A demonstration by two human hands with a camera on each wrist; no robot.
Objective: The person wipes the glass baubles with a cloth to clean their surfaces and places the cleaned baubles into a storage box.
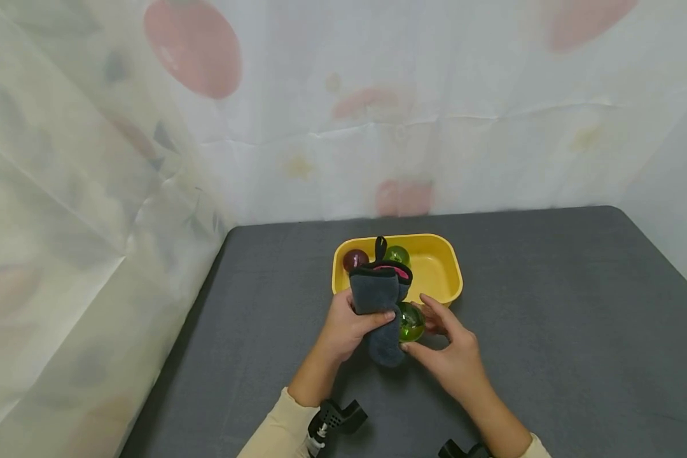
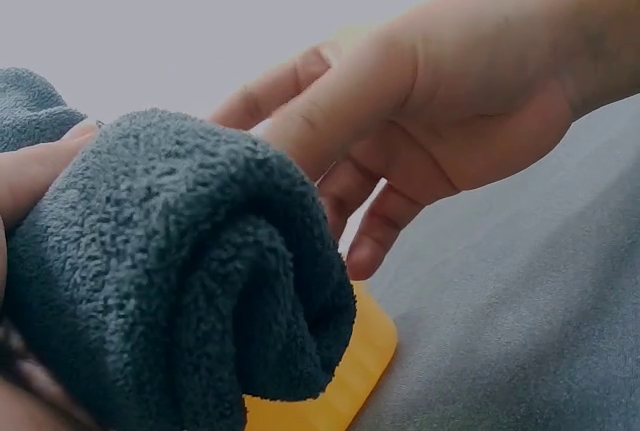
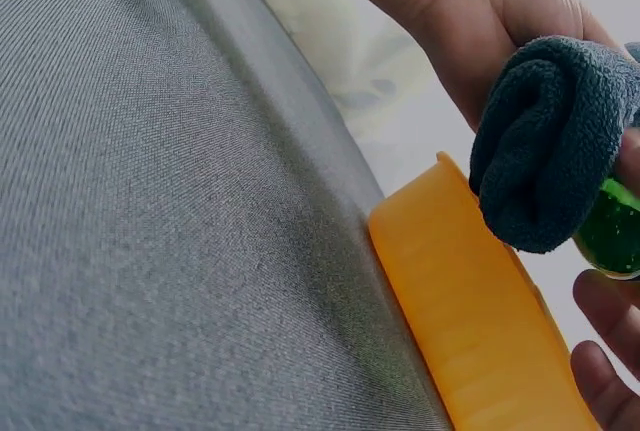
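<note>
Spreading under everything is the grey table [image 1: 549, 331], with a yellow tub [image 1: 442, 267] near its far edge holding a dark red ball [image 1: 355, 259] and a green ball [image 1: 399, 255], both half hidden behind the cloth. The left hand [image 1: 343, 327] has its fingers curled round a folded grey cloth [image 1: 378, 305] just in front of the tub. Pressed against it, a second green ball [image 1: 410, 322] sits in the right hand [image 1: 452, 356], whose fingers curl loosely about it, most of the ball being covered.
</note>
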